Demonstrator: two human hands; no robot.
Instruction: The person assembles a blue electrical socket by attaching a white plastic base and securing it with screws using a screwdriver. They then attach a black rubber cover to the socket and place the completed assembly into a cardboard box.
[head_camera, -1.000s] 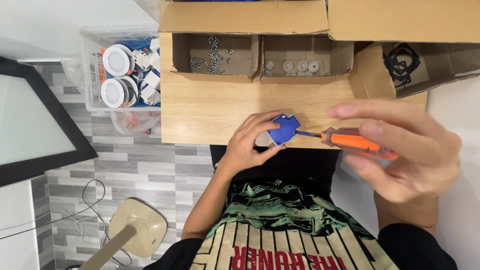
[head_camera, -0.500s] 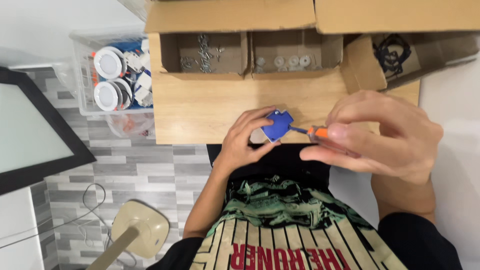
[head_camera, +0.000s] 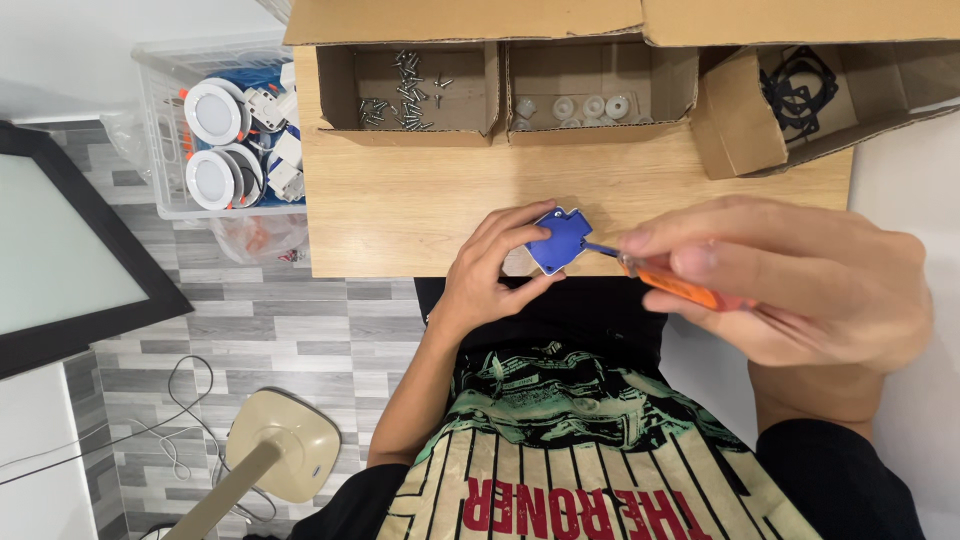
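While boxed, screws (head_camera: 405, 90) and washers (head_camera: 590, 106)

Right hand (head_camera: 800, 285) drawn nearer the camera than a second ago, fingers now bunched over the orange screwdriver (head_camera: 670, 283) so that less of the handle shows. Screwdriver tip brought up against the blue part's (head_camera: 560, 240) right edge, after a visible gap of shaft a second ago. Blue part turned slightly in the left hand (head_camera: 495, 270), flat face up toward the camera. Left hand shifted a little toward the table (head_camera: 400, 210) edge. View tilted: boxes (head_camera: 410, 85) nearer the top of the frame.
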